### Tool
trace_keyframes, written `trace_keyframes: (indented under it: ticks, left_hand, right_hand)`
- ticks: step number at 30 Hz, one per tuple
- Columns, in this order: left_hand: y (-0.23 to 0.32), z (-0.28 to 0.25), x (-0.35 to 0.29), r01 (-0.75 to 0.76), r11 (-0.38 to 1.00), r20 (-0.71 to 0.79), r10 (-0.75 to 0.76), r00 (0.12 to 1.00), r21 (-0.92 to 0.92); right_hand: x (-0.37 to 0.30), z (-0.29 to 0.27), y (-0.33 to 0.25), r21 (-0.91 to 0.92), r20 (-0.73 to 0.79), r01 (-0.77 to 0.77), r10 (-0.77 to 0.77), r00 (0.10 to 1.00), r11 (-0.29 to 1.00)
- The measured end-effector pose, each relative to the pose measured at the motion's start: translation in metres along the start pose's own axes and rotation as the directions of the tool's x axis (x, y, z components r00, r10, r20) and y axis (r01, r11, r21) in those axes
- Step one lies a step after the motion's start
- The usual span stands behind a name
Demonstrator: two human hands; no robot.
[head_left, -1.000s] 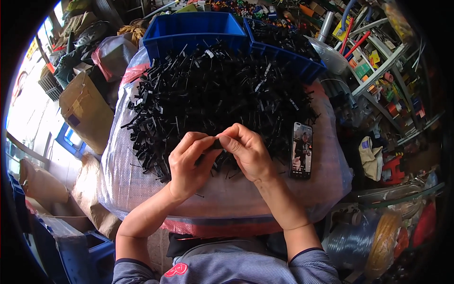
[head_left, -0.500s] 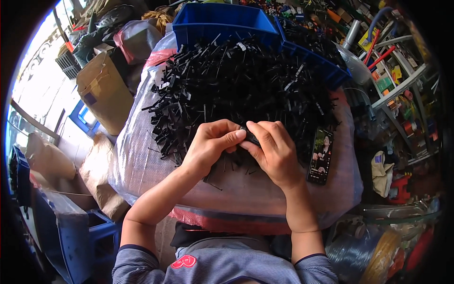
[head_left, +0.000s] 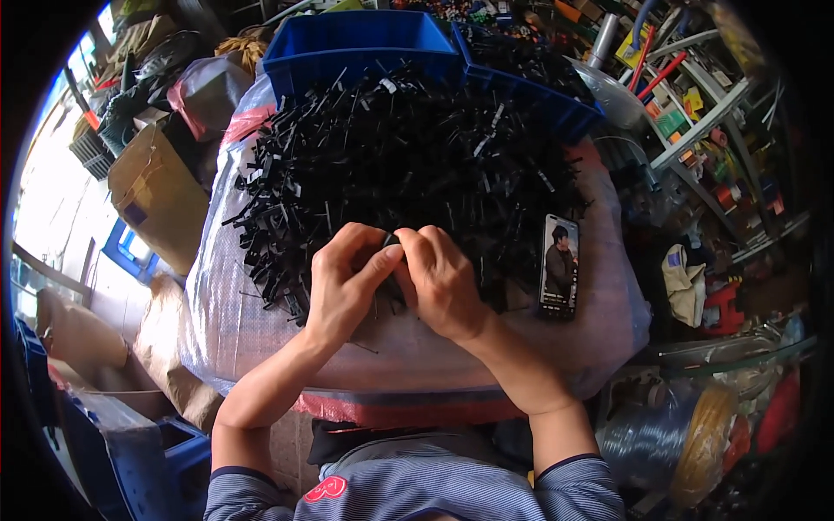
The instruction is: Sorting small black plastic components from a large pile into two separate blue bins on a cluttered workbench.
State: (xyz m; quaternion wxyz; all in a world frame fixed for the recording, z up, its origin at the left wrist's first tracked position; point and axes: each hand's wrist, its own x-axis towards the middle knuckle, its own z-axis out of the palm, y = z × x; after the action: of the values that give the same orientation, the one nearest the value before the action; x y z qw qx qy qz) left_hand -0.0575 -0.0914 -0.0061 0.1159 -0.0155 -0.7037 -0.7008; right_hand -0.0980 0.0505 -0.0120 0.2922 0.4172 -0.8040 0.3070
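Note:
Over the near edge of a heap of small black pieces (head_left: 400,165), many with thin stems, my two hands meet. My left hand (head_left: 343,282) is closed, thumb and forefinger pinched at a small black piece (head_left: 390,239). Right against it, my right hand (head_left: 445,286) is closed with its fingers bent round the same spot, knuckles upward. Most of the held piece is hidden behind the fingers, so its exact kind cannot be made out.
The heap lies on a surface covered with a pale woven plastic sheet (head_left: 434,356). A phone (head_left: 559,269) with a lit screen lies at right. Behind stand a blue bin (head_left: 360,65) and a second blue bin (head_left: 534,100) holding black pieces. A metal rack (head_left: 704,130) stands at far right.
The whole view has shifted, so the heap and bins sit further left. My hands have drawn closer together, and the fingers now cover more of the black piece. The phone's picture differs.

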Motion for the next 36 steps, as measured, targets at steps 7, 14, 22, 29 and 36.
trace_keyframes:
  ticks: [7,14,22,29,36]
  left_hand:
    - [0.008,-0.018,0.017,-0.170,0.879,-0.151,0.113,0.982,-0.446]
    - [0.012,-0.020,0.015,0.028,0.890,-0.034,-0.049,0.998,-0.455]
    - [0.012,-0.014,0.013,0.052,0.964,-0.039,-0.064,0.997,-0.261]
    - [0.004,-0.009,0.010,0.186,0.913,0.154,-0.138,0.978,-0.362]
    - [0.002,-0.004,0.006,0.017,0.999,0.160,-0.023,0.987,0.043]
  right_hand:
    - [-0.010,-0.011,-0.009,0.104,0.330,-0.102,0.063,0.942,0.989]
    - [0.003,-0.027,0.011,0.208,0.354,-0.244,0.160,0.922,0.947]
    - [0.012,-0.051,0.031,0.584,0.509,-0.682,0.456,0.730,0.440]
    - [0.000,-0.030,0.030,0.817,0.575,-0.505,0.327,0.750,-0.279]
    - [0.010,-0.030,0.010,0.794,0.043,-0.366,0.557,0.829,0.485]
